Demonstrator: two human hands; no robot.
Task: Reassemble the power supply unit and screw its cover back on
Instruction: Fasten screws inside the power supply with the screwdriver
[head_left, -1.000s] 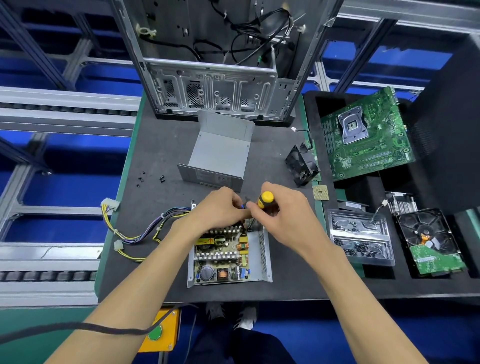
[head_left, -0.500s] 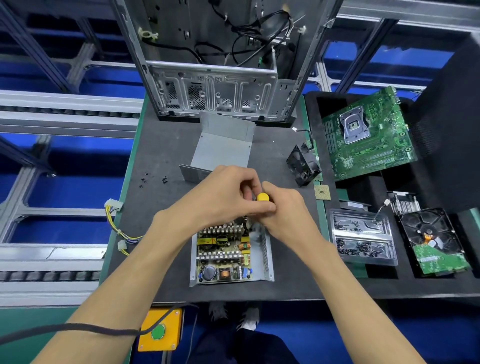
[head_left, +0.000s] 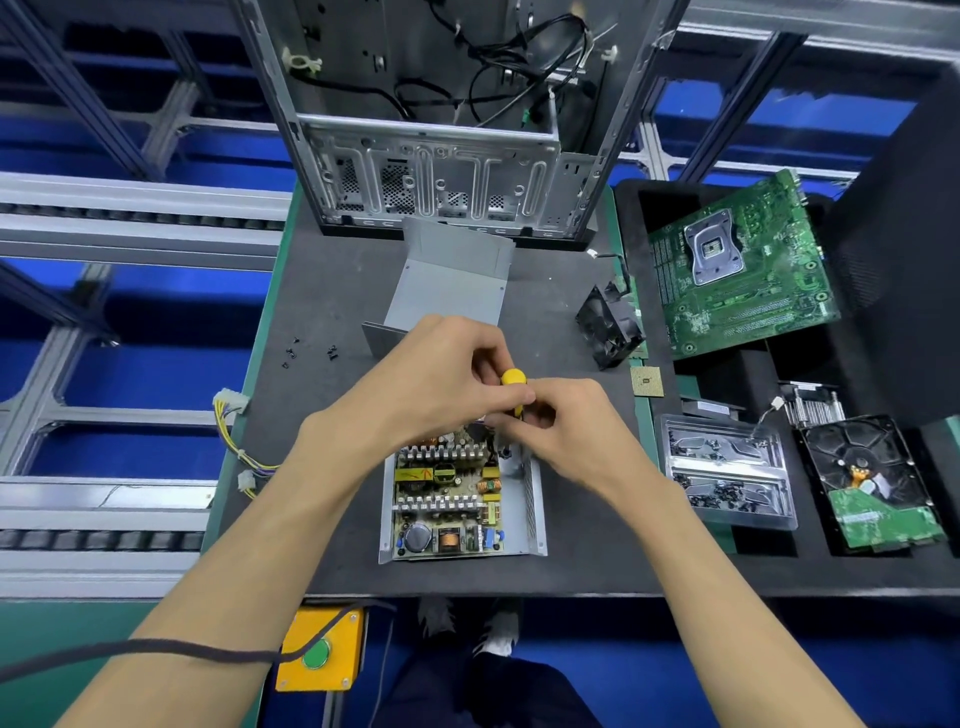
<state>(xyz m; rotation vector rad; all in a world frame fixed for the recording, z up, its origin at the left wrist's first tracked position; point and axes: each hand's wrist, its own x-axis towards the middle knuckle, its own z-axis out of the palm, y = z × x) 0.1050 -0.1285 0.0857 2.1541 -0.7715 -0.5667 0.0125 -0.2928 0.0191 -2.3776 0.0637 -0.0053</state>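
The open power supply (head_left: 532, 512) lies on the dark mat, its circuit board (head_left: 447, 499) exposed. Its grey cover (head_left: 452, 283) lies apart behind it, partly hidden by my hands. A yellow-handled screwdriver (head_left: 514, 378) stands upright over the supply's far right corner. My right hand (head_left: 566, 431) grips the handle. My left hand (head_left: 436, 384) curls its fingers round the top of the handle. The screwdriver's tip is hidden behind my fingers. Several black screws (head_left: 309, 353) lie loose on the mat to the left.
An empty computer case (head_left: 441, 156) stands at the back. At right lie a fan (head_left: 608, 325), CPU chip (head_left: 647, 382), motherboard (head_left: 737, 270), clear screw tray (head_left: 727, 470) and hard drive (head_left: 872, 483). The supply's cable bundle (head_left: 234, 431) hangs over the left edge.
My left hand rose from the supply's far edge up to the screwdriver handle and now covers its top. The screwdriver stands more upright.
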